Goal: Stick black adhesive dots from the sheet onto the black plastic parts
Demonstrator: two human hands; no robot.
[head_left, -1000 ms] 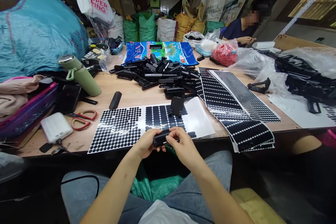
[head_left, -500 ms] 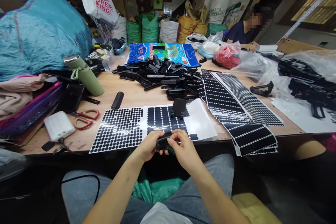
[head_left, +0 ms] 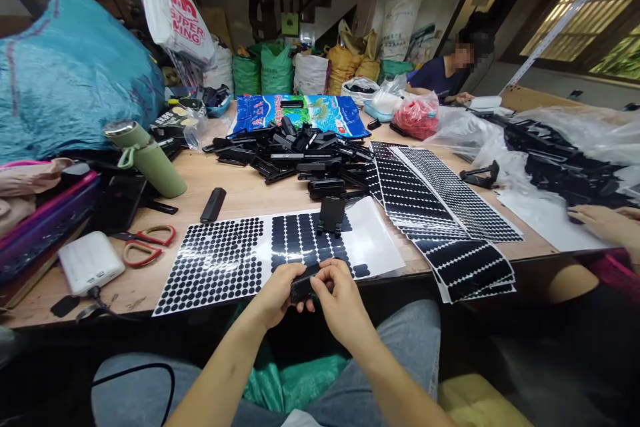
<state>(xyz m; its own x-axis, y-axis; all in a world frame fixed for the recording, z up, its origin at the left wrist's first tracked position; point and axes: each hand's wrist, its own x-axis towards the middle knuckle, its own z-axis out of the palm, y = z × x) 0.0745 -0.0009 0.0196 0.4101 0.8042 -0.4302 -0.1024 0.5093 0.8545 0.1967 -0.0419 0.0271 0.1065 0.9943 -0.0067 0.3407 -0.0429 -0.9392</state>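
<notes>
Both my hands hold one small black plastic part (head_left: 302,287) at the table's near edge, above my lap. My left hand (head_left: 277,295) wraps its fingers round the part's left end. My right hand (head_left: 341,300) pinches its right end. Just beyond lies a white sheet of round black stickers (head_left: 225,260), partly used. On that sheet a black folding stand (head_left: 331,215) stands upright. Further back lies a heap of black plastic parts (head_left: 295,152).
Stacked sticker sheets (head_left: 440,213) fan out to the right. Left: red scissors (head_left: 143,245), white power bank (head_left: 90,262), green bottle (head_left: 147,159), loose black part (head_left: 213,204). Another person's hand (head_left: 607,221) rests at the right edge; a second person (head_left: 445,73) sits far back.
My hands stay on the black part and have barely shifted. The view has swung a little, and another person's hand has come into sight at the right edge.
</notes>
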